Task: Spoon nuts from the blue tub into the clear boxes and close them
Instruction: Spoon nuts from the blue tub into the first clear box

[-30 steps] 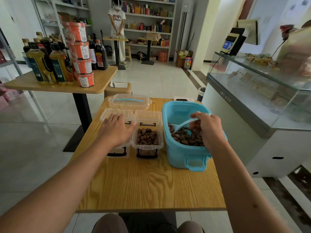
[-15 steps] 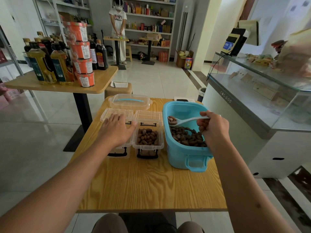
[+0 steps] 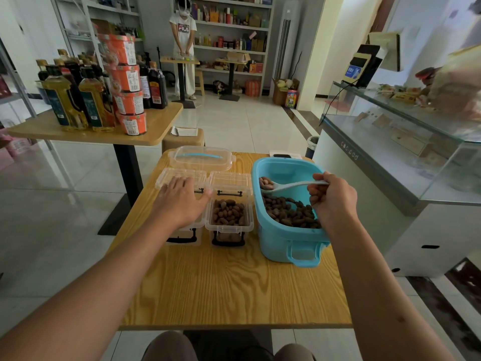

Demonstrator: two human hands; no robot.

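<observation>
Right hand (image 3: pixel 334 201), fingers curled round the pale plastic spoon (image 3: pixel 289 185), should stay level carrying nuts left to the open clear box (image 3: pixel 229 217); left hand (image 3: pixel 182 201) lies flat, holding nothing.

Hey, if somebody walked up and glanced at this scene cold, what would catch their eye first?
Probably the bright blue tub of brown nuts at the right of the wooden table, with the right hand holding a white spoon loaded with nuts above it. Just left stands an open clear box part-filled with nuts, while the left hand rests flat on the neighbouring box.
</observation>
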